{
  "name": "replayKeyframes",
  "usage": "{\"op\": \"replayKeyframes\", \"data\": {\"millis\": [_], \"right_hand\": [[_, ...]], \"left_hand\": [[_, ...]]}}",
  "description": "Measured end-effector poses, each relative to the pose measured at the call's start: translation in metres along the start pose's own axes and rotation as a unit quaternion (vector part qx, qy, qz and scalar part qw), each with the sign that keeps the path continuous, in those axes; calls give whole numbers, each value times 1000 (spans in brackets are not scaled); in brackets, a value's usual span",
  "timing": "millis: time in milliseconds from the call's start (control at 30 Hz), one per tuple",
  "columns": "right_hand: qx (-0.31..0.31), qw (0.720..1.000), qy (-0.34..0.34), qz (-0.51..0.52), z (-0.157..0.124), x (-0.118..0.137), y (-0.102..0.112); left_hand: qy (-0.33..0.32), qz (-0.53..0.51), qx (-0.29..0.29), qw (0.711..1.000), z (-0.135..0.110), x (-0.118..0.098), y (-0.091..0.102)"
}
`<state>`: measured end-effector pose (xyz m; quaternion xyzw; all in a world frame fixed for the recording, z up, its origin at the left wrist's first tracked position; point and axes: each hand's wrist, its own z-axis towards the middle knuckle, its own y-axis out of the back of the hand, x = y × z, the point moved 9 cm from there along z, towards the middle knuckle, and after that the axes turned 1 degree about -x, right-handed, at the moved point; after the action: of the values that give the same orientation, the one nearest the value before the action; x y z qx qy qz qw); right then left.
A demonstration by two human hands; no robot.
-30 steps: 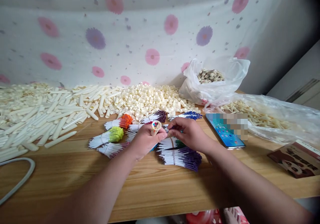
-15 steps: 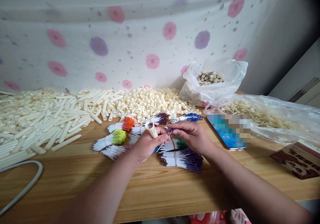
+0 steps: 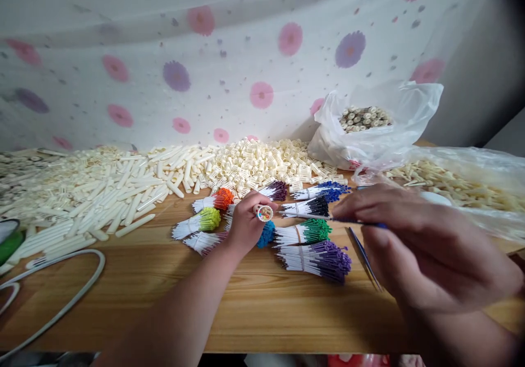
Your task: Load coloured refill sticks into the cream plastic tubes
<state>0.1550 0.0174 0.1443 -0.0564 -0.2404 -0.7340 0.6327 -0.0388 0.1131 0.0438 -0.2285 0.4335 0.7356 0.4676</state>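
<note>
My left hand is closed round a cream pen barrel, whose open end faces me and shows small coloured tips inside. Nearer the camera and blurred, my right hand pinches a thin pen refill with a blue end, its far end pointing left toward the barrel but apart from it. Around the left hand lie banded bundles of white refills with coloured ends: orange, yellow-green, green, purple, black and blue.
Heaps of cream pen tubes and short slotted parts cover the back of the wooden table. White plastic bags stand at back right. Dark tweezers lie beside my right hand. A white cable loops at left.
My right hand has moved right and toward the camera with the blue-ended refill, away from the left hand. The barrel now points its open end more toward me. The view has shifted left.
</note>
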Motion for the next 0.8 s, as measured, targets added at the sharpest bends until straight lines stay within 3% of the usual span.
{"op": "replayKeyframes", "data": {"millis": [100,433,800], "right_hand": [[29,998,32,-49,4,13,-9],[57,991,97,-72,-1,15,-39],[47,992,26,-116,-13,-25,-54]], "left_hand": [[-7,6,8,1000,0,-5,-1],[-28,0,22,999,0,-17,-7],[-104,55,48,992,-5,-19,-8]]}}
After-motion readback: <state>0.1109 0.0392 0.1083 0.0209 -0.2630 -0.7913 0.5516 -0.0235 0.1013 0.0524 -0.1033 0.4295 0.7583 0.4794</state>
